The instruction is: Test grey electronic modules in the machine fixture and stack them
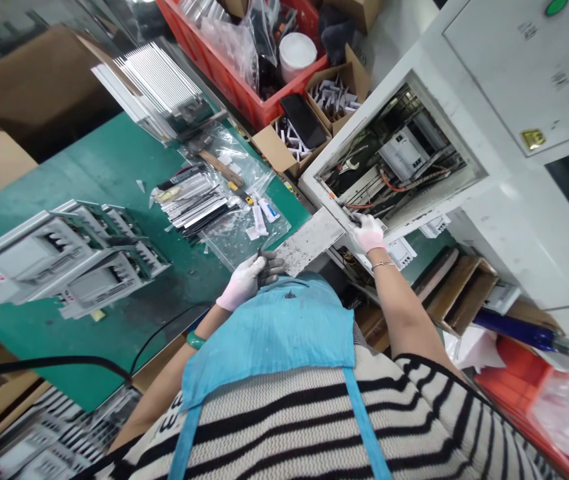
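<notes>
My left hand, in a white glove with grey-stained fingers, is close to the apron at the green table's edge. Its fingers are bent together, and a small dark tip shows by the thumb; what it belongs to cannot be made out. At the lower edge of the machine's opening, my right hand is closed, with something small and dark at its fingertips. Inside the opening sit a light grey housing, an orange cable and a wrench. A scuffed metal plate lies between my hands.
On the green table stand several grey-white housings and a stack of finned metal parts. Metal strips and a hammer lie on plastic. Behind are a red crate and small-part boxes with a phone.
</notes>
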A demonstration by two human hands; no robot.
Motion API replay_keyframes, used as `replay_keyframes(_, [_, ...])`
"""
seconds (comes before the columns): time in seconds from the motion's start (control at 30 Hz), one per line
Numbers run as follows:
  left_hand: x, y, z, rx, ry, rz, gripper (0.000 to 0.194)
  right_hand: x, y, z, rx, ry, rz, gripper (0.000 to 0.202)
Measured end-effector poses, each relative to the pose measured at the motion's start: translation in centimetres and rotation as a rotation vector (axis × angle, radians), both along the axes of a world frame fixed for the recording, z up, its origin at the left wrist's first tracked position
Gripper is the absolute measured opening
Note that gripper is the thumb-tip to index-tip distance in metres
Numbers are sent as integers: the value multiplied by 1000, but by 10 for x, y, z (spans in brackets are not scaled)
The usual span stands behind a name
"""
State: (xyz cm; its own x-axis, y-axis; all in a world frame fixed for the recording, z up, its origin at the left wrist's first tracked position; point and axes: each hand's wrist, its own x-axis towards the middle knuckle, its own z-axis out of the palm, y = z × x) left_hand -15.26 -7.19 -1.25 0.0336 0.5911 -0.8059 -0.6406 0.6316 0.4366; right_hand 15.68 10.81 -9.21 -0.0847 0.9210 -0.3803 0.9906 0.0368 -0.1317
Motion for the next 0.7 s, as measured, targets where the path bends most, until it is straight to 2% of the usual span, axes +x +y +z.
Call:
replay_keyframes(0.2, [-2,-2,-3,2,-7,8,24,1,-14,-6,78,-17,-7,41])
replay_keyframes(0.3, [-1,-1,-3,12,-7,0,23,1,-11,-9,92,1,-35,37])
replay_keyframes(0.47, [1,-1,-1,24,39,-42,26,9,-4,-12,96,110,-162,33])
replay_keyframes(0.7, [6,-2,-1,33,54,-107,36,13,-4,-13,84,189,-174,32])
